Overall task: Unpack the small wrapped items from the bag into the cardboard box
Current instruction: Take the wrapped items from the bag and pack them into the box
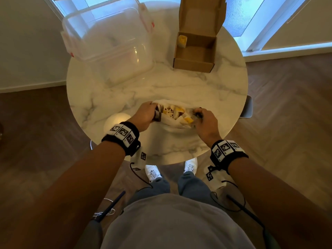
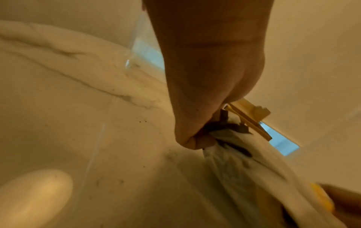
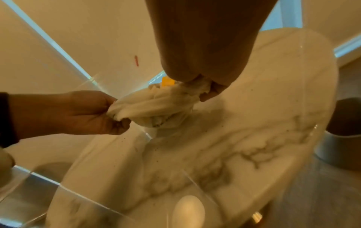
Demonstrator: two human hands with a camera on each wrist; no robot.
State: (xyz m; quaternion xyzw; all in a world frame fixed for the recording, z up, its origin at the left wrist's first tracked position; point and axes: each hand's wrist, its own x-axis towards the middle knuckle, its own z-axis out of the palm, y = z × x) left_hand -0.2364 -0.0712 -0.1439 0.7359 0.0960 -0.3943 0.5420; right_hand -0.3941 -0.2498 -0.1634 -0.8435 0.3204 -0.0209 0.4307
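A white plastic bag lies near the front edge of the round marble table. My left hand grips its left rim and my right hand grips its right rim, holding the mouth apart. Several small wrapped items, yellow and white, show inside. In the right wrist view the bag stretches between the left hand and the right hand. In the left wrist view the left hand clutches the bag. The open cardboard box stands at the back right with one yellow-wrapped item in its far left corner.
A large clear plastic tub stands at the back left of the table. The box's raised lid stands behind it. A grey chair sits at the table's right edge. Wood floor and my feet show below.
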